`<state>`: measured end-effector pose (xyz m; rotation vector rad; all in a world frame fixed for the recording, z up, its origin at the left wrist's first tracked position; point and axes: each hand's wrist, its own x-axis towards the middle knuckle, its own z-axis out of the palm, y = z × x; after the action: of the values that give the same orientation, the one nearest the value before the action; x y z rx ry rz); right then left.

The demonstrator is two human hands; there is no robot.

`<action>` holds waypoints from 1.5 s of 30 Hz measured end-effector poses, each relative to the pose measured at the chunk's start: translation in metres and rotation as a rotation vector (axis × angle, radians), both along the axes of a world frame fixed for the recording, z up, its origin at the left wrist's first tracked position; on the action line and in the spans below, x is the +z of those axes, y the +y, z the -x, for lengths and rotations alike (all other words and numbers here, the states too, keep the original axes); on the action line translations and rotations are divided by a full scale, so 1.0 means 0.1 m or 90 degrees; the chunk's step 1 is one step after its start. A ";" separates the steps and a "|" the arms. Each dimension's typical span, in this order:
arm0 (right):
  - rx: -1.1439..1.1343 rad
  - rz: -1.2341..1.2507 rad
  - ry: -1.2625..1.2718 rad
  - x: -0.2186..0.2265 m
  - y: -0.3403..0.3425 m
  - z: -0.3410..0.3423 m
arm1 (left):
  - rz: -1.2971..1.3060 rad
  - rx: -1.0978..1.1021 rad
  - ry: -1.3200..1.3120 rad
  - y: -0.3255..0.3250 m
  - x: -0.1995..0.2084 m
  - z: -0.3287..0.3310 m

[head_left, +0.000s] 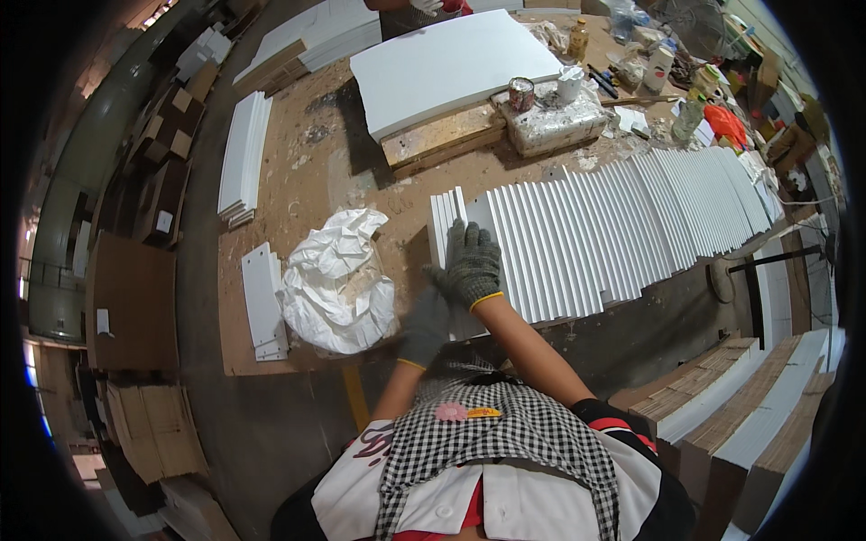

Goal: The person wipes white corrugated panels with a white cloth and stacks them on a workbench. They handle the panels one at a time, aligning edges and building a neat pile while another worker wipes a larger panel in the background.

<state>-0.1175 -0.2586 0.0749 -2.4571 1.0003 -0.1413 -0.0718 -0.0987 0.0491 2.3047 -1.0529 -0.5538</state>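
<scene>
A long row of white boards [550, 234] stands on edge across the near right side of the worktable. At its left end, a few boards [442, 212] stand slightly apart from the rest. On top of this end lies my right hand [474, 261], in a grey glove with a yellow cuff, its fingers stretched out and its thumb toward the left. My left hand [424, 320], gloved alike, is lower and to the left, close to the near end of these boards. Motion smears its fingers. Left of it lies crumpled white wrapping [334, 279], and beyond that flat white panels with small holes [263, 298].
A large white panel [451, 68] rests on a wooden block [442, 140] at the far side. Beside it, a tin [520, 94] and a white cup stand on a wrapped block [555, 126]. Another person's gloved hand [427, 6] shows behind. Stacked boards [695, 388] stand lower right.
</scene>
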 end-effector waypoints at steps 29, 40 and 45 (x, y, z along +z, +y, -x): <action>0.267 -0.328 0.009 -0.42 1.44 -0.48 | 0.433 0.281 0.324 1.85 -1.32 -2.89; 0.032 -0.446 -0.091 -0.36 1.28 -0.04 | 0.044 0.032 -0.147 1.03 -0.45 -3.28; -0.655 -0.062 -0.516 -0.56 1.63 0.92 | 0.244 -0.385 0.024 -0.72 -0.13 -3.11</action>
<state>-0.2090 -0.0961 0.0189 -1.3145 1.6385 -1.2398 0.2389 -0.1707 0.0361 1.6260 -1.6832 -0.5536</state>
